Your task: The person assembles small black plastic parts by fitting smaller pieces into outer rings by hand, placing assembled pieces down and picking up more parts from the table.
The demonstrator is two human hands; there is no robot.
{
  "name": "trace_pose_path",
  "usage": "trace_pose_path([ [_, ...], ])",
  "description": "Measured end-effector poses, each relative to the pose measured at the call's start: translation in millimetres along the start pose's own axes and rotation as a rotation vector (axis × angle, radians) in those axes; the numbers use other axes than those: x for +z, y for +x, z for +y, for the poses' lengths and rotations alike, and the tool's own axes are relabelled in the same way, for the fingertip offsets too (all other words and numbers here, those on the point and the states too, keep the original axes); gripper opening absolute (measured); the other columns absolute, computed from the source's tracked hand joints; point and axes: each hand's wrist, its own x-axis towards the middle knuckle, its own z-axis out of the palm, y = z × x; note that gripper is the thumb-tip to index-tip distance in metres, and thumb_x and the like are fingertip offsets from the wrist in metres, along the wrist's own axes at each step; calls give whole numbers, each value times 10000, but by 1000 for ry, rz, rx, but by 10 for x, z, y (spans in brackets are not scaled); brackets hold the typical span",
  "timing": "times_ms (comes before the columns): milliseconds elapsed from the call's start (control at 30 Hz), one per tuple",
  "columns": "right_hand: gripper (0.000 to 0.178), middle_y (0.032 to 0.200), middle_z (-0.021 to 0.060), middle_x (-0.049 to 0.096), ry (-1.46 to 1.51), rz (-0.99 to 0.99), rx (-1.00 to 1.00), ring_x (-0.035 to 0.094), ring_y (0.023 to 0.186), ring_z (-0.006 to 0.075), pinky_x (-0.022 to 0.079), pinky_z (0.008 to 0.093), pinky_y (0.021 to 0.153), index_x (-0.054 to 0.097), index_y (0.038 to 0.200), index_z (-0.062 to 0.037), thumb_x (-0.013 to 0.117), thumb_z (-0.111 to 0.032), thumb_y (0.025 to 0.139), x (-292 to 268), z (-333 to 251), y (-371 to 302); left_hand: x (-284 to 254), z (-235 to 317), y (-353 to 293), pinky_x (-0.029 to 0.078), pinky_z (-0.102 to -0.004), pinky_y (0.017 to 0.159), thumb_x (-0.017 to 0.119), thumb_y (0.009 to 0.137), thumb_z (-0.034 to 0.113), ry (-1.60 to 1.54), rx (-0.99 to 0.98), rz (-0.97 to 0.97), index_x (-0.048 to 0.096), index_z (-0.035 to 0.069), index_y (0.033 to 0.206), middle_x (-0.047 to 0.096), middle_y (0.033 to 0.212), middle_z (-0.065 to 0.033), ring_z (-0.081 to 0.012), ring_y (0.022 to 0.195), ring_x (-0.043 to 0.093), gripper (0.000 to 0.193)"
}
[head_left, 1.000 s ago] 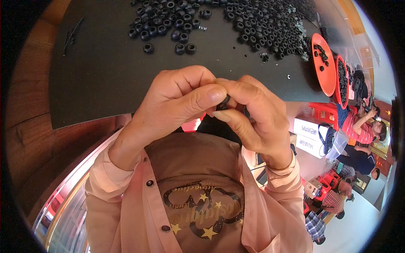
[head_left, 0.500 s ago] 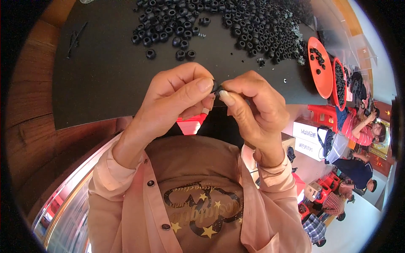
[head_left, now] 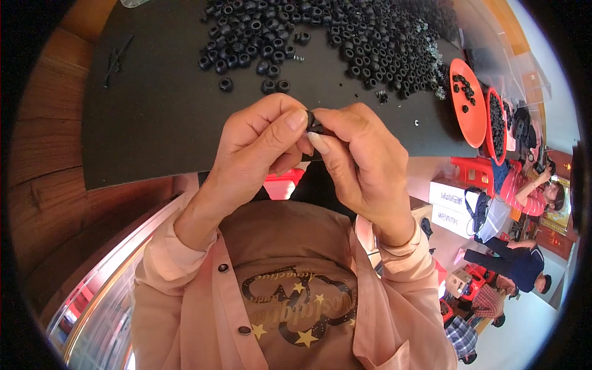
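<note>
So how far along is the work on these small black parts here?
Done: two orange trays at the right hold black pieces, possibly finished ones. In hand: the left hand and right hand pinch one small black part between their fingertips above the black mat. Left: a large pile of black ring parts lies loose on the mat, so most apparently remains.

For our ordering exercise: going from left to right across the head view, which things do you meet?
Thin black strips → left hand → small black ring → right hand → orange tray → orange bowl of black parts.
</note>
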Motion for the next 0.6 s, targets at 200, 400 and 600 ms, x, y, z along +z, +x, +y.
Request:
trace_pose_path([
  [200, 172, 732, 126, 552, 53, 32, -9, 553, 587, 291, 461, 346, 534, 574, 903, 5, 674, -19, 765, 16, 35, 82, 4, 30, 23, 295, -168, 443, 467, 971, 234, -30, 28, 23, 538, 40, 911, 554, 726, -2, -21, 512, 398, 215],
  [400, 136, 683, 123, 543, 115, -43, 169, 553, 583, 271, 450, 327, 527, 589, 880, 2, 673, -34, 779, 4, 25, 83, 15, 13, 20, 292, -171, 429, 463, 972, 232, -68, 13, 63, 534, 44, 894, 551, 718, 2, -21, 501, 400, 216],
  [600, 136, 722, 104, 563, 150, -6, 145, 556, 578, 214, 437, 302, 512, 591, 903, 19, 656, -19, 790, -29, 29, 60, 11, 45, 8, 280, -173, 423, 445, 977, 244, -61, -15, 91, 530, 44, 886, 555, 725, -3, -24, 486, 393, 236],
])
